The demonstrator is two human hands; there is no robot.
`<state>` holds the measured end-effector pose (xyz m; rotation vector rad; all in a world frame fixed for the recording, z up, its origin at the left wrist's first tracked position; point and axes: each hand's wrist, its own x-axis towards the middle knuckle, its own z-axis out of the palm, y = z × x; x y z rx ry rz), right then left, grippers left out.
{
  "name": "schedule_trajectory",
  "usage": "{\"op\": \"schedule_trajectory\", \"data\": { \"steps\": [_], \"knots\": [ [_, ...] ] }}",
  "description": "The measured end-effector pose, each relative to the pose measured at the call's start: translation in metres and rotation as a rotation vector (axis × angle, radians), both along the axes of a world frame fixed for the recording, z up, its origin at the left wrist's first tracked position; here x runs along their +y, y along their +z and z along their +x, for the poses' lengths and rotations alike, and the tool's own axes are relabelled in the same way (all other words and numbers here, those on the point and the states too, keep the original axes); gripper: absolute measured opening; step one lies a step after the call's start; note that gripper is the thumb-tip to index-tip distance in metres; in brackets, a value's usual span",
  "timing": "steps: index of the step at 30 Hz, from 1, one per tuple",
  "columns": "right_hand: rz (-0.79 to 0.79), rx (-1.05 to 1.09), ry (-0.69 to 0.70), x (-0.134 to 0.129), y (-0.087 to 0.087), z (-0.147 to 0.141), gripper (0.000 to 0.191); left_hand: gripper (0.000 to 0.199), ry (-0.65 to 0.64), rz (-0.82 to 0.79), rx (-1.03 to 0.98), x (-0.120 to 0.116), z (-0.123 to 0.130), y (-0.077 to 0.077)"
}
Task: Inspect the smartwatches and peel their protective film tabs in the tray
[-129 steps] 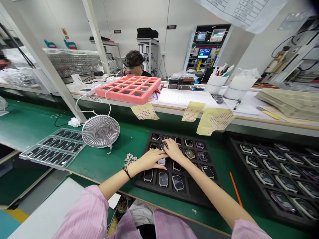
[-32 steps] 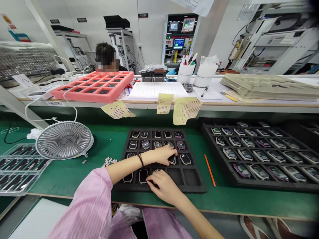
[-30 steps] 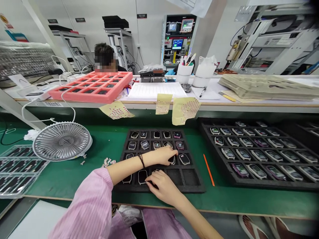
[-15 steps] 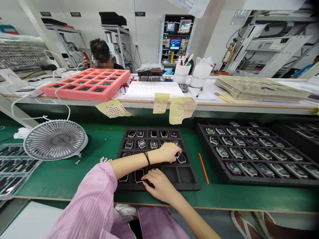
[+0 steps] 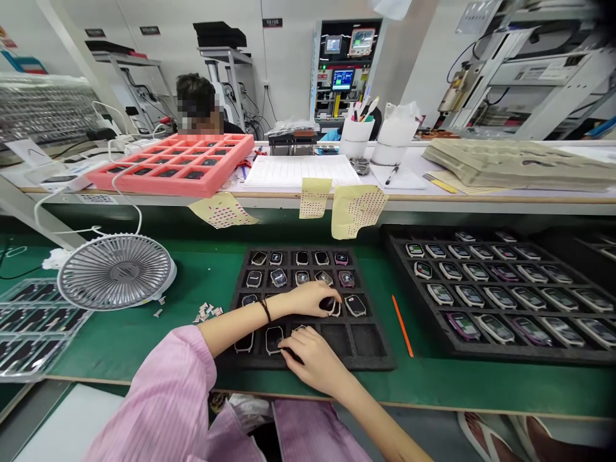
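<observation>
A black foam tray [image 5: 380, 356] on the green mat holds rows of square watches. My left hand [image 5: 312, 299], with a black band at the wrist, reaches across it, fingertips curled on a silver-edged watch [image 5: 335, 308] in the third row. Just right of that lies another watch [image 5: 355, 306] in its own slot. In the front row, my right hand [image 5: 312, 359] pinches something small, too hidden to make out, at the right edge of a watch [image 5: 274, 341]. Two front slots at the right hold no watch.
An orange stick [image 5: 402, 326] lies between this tray and a larger black tray of watches [image 5: 447, 343]. A grey fan [image 5: 117, 271] and small scraps [image 5: 206, 312] are at left. Beyond the shelf edge [image 5: 279, 197] sit a pink tray [image 5: 212, 185] and a person [image 5: 197, 102].
My left hand has shifted left along the third row, uncovering the watch at the right. The right hand stays near the same front-row watch. The camera view has shifted slightly.
</observation>
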<state>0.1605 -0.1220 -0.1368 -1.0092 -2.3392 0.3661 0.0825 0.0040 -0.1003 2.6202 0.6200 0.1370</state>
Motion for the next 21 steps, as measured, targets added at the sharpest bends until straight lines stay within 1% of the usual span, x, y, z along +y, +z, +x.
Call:
{"op": "schedule_trajectory", "data": {
  "steps": [2, 4, 9, 10, 16, 21],
  "knots": [
    [-0.002, 0.002, -0.003, 0.0, 0.0, 0.0, 0.01, 0.037, 0.013, -0.028, -0.066, -0.001, -0.002, -0.006],
    [-0.007, 0.007, -0.005, 0.0, 0.0, 0.0, 0.01, 0.035, 0.013, -0.016, -0.091, -0.002, -0.004, -0.008],
    [-0.024, 0.025, -0.009, 0.0, -0.002, -0.001, 0.01, 0.036, -0.084, 0.13, -0.01, -0.004, -0.004, -0.006],
    [-0.029, 0.028, -0.012, 0.001, -0.003, -0.001, 0.01, 0.036, -0.085, 0.151, 0.001, -0.004, -0.003, -0.004],
    [-0.029, 0.026, -0.024, 0.0, -0.002, -0.001, 0.011, 0.044, 0.087, 0.138, 0.073, -0.009, 0.01, 0.008],
    [-0.022, 0.009, -0.026, 0.0, 0.0, -0.001, 0.012, 0.048, 0.101, 0.134, 0.138, -0.014, 0.018, 0.012]
  ]
}}
